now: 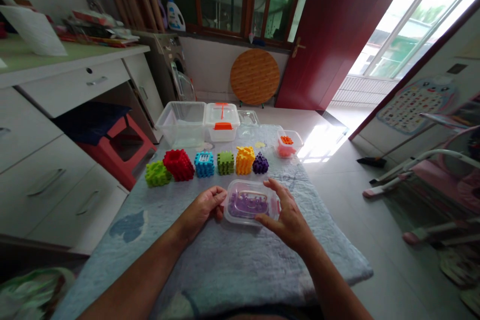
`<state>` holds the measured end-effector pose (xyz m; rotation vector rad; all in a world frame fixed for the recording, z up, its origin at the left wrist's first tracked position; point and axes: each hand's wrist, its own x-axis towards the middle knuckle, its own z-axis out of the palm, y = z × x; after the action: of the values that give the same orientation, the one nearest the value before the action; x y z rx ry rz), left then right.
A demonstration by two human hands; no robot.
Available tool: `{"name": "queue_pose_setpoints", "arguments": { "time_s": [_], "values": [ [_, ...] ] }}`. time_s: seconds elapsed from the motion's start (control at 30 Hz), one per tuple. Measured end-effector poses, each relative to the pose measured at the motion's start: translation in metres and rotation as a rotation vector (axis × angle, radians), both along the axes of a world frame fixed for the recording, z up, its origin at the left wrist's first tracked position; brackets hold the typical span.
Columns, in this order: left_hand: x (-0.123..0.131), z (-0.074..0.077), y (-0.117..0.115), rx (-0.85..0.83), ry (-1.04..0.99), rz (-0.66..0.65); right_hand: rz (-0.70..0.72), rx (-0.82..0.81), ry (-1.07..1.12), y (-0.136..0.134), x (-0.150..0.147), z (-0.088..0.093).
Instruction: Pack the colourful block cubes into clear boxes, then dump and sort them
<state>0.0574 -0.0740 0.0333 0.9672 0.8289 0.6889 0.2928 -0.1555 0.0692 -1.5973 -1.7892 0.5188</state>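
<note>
A small clear plastic box (248, 203) with a lid and purple pieces inside lies on the blue-grey cloth (225, 260) in front of me. My left hand (202, 210) grips its left end with curled fingers. My right hand (287, 215) holds its right side, thumb along the front edge and fingers over the lid. Just behind the box stands a row of toy block cubes: light green (157, 173), red (179, 164), blue (204, 164), green (225, 162), yellow (245, 159) and purple (260, 163).
At the table's far end stand an open clear bin (182, 122), a lidded box with an orange handle (222, 121), a small clear tub (248, 119) and a small box of orange pieces (288, 143). White drawers (56, 160) and a red stool (116, 147) are left; a pink chair (442, 170) is right.
</note>
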Motion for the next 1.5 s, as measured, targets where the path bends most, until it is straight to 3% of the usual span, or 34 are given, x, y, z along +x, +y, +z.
{"name": "queue_pose_setpoints", "arguments": {
  "time_s": [0.27,0.67,0.8,1.0,1.1,1.2,1.3,1.5],
  "values": [
    [-0.003,-0.001,0.005,0.074,-0.025,0.059,0.035,-0.017,-0.022,0.004,0.002,0.000],
    [0.000,-0.001,0.003,-0.014,-0.054,0.073,0.066,-0.017,-0.061,0.005,0.003,0.003],
    [0.000,0.001,0.000,0.025,-0.046,0.044,0.050,-0.014,-0.014,0.004,0.003,-0.003],
    [0.000,0.002,0.000,0.095,0.032,0.000,-0.134,0.057,0.077,-0.006,0.001,-0.023],
    [-0.001,0.002,0.000,0.110,0.123,-0.037,-0.226,-0.029,0.193,-0.017,-0.001,-0.035],
    [-0.001,0.007,-0.003,0.180,0.208,-0.122,-0.212,-0.157,0.270,-0.029,-0.004,-0.045],
    [-0.001,0.015,-0.009,0.286,0.288,-0.158,-0.204,-0.178,0.254,-0.036,-0.007,-0.049],
    [0.001,0.022,-0.016,0.550,0.517,0.001,-0.264,-0.100,0.265,-0.037,-0.018,-0.047]
  ]
}}
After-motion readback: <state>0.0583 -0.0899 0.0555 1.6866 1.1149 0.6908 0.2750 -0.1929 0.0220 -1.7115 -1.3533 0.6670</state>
